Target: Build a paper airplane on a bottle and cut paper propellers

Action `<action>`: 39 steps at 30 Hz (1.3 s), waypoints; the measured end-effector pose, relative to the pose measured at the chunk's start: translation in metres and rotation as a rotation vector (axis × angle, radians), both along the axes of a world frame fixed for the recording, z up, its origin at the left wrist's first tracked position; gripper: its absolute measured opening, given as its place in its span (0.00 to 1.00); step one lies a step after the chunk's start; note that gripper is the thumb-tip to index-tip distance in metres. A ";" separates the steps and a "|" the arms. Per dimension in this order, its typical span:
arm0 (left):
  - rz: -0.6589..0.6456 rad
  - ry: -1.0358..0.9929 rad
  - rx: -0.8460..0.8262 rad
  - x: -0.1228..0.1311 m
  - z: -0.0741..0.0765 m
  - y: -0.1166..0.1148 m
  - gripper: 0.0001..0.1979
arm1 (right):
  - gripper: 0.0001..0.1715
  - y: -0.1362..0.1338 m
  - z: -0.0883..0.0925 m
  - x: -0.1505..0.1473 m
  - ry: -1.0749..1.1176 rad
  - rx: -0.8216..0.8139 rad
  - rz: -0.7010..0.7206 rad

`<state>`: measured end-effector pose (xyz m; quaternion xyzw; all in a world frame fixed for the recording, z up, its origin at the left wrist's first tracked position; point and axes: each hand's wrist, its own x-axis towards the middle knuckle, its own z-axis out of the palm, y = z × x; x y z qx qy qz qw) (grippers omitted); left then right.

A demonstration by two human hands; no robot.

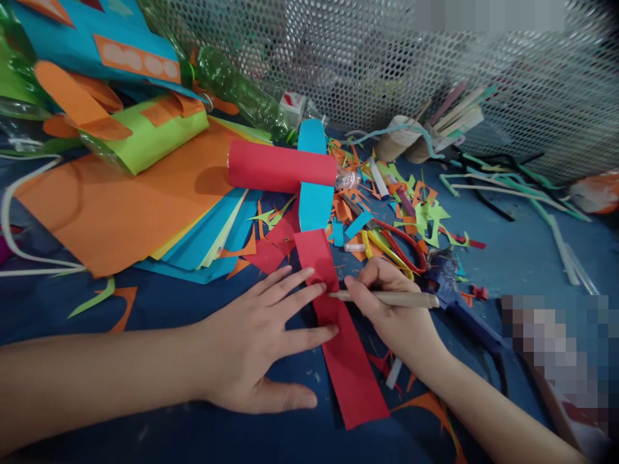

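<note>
Red paper strip [348, 361] on the blue worktop [507, 258], apparently being marked with a pencil [387, 298].
Left hand [261, 348] is spread flat, fingertips pinning the strip; right hand [387, 309] pinches the pencil, tip on the strip's middle. A clean mark calls for the strip held still. Scissors [401, 248] and paper scraps [416, 206] crowd just behind the right hand; a red tube [280, 166] lies beyond.

Left hand [261, 341] flat, palm down, fingers spread and pointing right, thumb out toward the body; bare forearm comes in from the left edge. Right hand [387, 303] curled in a writing grip, fingertips pinched together, forearm in from lower right. Hands close, not touching.
</note>
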<state>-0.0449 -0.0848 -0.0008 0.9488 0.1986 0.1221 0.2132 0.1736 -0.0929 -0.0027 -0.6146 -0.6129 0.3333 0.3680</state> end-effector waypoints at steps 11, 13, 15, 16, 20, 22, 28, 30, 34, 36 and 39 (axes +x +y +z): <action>0.011 -0.029 -0.001 0.001 -0.002 -0.001 0.31 | 0.18 -0.001 0.002 -0.002 0.126 -0.094 0.068; 0.011 -0.040 0.002 0.001 -0.002 -0.001 0.30 | 0.17 -0.002 0.002 -0.002 0.142 -0.119 0.080; 0.011 -0.042 0.000 0.000 -0.002 -0.001 0.30 | 0.17 -0.002 0.002 -0.003 0.145 -0.130 0.091; 0.011 -0.043 -0.001 0.000 -0.002 -0.001 0.30 | 0.17 -0.002 0.002 -0.003 0.145 -0.133 0.094; 0.010 -0.048 -0.005 -0.001 -0.002 -0.001 0.30 | 0.17 -0.002 0.004 -0.004 0.123 -0.129 0.101; 0.010 -0.048 -0.005 -0.001 -0.003 -0.001 0.30 | 0.17 -0.001 0.004 -0.004 0.102 -0.124 0.111; 0.008 -0.024 0.007 -0.001 -0.003 -0.002 0.29 | 0.17 -0.001 0.005 -0.001 0.047 -0.110 0.140; 0.006 -0.025 0.004 -0.001 -0.002 -0.001 0.30 | 0.17 -0.001 0.006 -0.001 0.044 -0.123 0.141; 0.010 -0.039 -0.014 0.000 -0.001 -0.001 0.30 | 0.17 -0.002 0.006 -0.001 0.059 -0.174 0.106; 0.014 -0.050 -0.020 0.000 -0.001 -0.001 0.30 | 0.18 -0.003 0.006 -0.001 0.035 -0.161 0.072; 0.012 -0.056 -0.021 0.000 0.000 0.000 0.31 | 0.18 -0.004 0.005 0.000 -0.004 -0.109 0.045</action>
